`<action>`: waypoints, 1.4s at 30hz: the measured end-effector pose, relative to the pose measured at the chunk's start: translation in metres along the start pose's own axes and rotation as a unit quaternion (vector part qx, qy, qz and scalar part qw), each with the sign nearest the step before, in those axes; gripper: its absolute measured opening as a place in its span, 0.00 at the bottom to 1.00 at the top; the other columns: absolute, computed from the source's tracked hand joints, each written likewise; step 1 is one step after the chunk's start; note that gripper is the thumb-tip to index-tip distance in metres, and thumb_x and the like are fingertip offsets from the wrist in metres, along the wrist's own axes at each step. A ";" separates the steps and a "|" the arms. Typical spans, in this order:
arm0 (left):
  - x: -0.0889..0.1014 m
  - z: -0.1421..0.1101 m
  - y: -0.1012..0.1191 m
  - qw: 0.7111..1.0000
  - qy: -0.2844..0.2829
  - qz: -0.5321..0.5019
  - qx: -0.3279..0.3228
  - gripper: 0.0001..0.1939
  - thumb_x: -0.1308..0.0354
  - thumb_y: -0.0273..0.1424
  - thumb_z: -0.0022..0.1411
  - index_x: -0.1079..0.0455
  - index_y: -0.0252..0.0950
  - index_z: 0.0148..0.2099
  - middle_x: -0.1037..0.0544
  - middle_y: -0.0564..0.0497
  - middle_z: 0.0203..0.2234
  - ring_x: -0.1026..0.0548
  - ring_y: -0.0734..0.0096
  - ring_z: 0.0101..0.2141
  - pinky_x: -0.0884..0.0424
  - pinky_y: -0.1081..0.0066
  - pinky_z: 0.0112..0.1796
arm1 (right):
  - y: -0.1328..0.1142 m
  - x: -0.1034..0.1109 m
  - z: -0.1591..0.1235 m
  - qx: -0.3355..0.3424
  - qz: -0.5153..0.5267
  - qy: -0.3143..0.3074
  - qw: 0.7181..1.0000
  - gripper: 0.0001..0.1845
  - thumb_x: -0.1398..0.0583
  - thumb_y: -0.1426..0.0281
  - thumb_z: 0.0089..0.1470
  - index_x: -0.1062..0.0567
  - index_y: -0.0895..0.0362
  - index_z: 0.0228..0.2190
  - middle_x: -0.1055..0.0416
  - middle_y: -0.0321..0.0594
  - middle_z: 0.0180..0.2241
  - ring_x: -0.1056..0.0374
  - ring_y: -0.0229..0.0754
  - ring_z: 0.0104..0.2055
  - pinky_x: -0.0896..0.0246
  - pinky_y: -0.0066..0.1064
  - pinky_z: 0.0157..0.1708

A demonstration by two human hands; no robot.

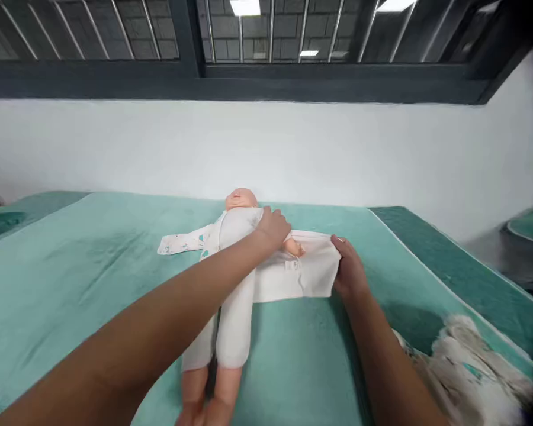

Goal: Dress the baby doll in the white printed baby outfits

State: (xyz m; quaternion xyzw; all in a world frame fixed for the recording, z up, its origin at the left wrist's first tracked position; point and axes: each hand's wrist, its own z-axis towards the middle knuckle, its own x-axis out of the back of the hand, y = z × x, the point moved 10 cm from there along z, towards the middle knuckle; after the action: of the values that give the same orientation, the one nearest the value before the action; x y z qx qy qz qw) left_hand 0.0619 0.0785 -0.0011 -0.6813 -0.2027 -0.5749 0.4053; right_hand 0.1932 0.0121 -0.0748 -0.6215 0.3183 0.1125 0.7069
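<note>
A baby doll (241, 199) lies on its back on a green padded surface, head toward the wall, in white leggings (235, 337). A white baby top with a small print has one sleeve (180, 243) stretched out to the left. Its open front panel (313, 275) spreads out to the right, inner side up, with a label on it. The doll's small hand (294, 247) shows bare over this panel. My left hand (273, 228) is curled over the doll's shoulder; its fingertips are partly hidden. My right hand (349, 266) pinches the panel's outer edge.
The green padded surface (93, 254) has a darker raised border (462, 266) along the right. A heap of printed cloth (475, 373) lies at the lower right. Behind stands a white wall (249, 148) under a dark barred window frame (266, 81).
</note>
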 end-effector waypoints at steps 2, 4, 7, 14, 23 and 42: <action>0.000 0.005 0.001 1.000 0.014 -0.004 0.027 0.16 0.45 0.25 0.63 0.26 0.33 0.51 0.24 0.37 0.49 0.33 0.48 0.53 0.44 0.49 0.52 | -0.005 -0.014 -0.009 0.004 -0.004 -0.049 0.999 0.19 0.31 0.60 0.47 0.35 0.53 0.27 0.37 0.27 0.21 0.42 0.33 0.21 0.43 0.25 0.20; -0.001 0.010 0.003 0.999 0.023 -0.009 0.045 0.17 0.47 0.25 0.64 0.27 0.32 0.53 0.24 0.36 0.50 0.33 0.48 0.52 0.44 0.49 0.51 | -0.009 -0.024 -0.017 0.011 -0.003 -0.079 0.997 0.18 0.32 0.59 0.50 0.36 0.52 0.28 0.36 0.28 0.23 0.41 0.34 0.22 0.41 0.26 0.21; -0.006 0.013 0.007 0.998 0.024 -0.015 0.058 0.16 0.44 0.26 0.62 0.26 0.33 0.52 0.24 0.36 0.48 0.33 0.48 0.50 0.43 0.50 0.50 | -0.013 -0.027 -0.021 0.028 0.012 -0.085 0.996 0.16 0.34 0.59 0.53 0.36 0.51 0.29 0.36 0.28 0.25 0.40 0.35 0.23 0.37 0.28 0.24; -0.015 0.009 0.013 0.997 0.035 0.009 0.071 0.22 0.33 0.32 0.52 0.25 0.35 0.51 0.24 0.34 0.47 0.36 0.41 0.49 0.51 0.44 0.55 | -0.011 -0.025 -0.021 0.041 0.000 -0.084 0.996 0.15 0.36 0.58 0.55 0.36 0.51 0.32 0.34 0.29 0.29 0.36 0.35 0.26 0.33 0.29 0.31; -0.014 0.003 0.006 0.982 0.111 -0.137 0.074 0.10 0.32 0.30 0.50 0.22 0.40 0.38 0.23 0.38 0.43 0.40 0.37 0.54 0.59 0.41 0.59 | -0.024 -0.019 -0.024 0.088 -0.042 -0.055 0.994 0.16 0.35 0.57 0.53 0.36 0.51 0.30 0.36 0.27 0.26 0.35 0.35 0.24 0.31 0.29 0.34; 0.019 -0.036 -0.084 0.899 0.232 -0.370 0.018 0.13 0.52 0.15 0.47 0.34 0.38 0.30 0.25 0.51 0.33 0.30 0.65 0.37 0.40 0.67 0.30 | 0.031 -0.076 -0.057 0.062 -0.360 -0.224 0.903 0.10 0.38 0.61 0.58 0.25 0.54 0.38 0.27 0.38 0.37 0.33 0.43 0.40 0.38 0.34 0.41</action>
State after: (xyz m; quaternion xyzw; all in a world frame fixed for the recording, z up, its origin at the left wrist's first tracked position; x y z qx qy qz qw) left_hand -0.0176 0.0962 0.0444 -0.3968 -0.3506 -0.8217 0.2109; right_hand 0.0994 -0.0182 -0.0565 -0.6067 -0.0877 -0.0331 0.7894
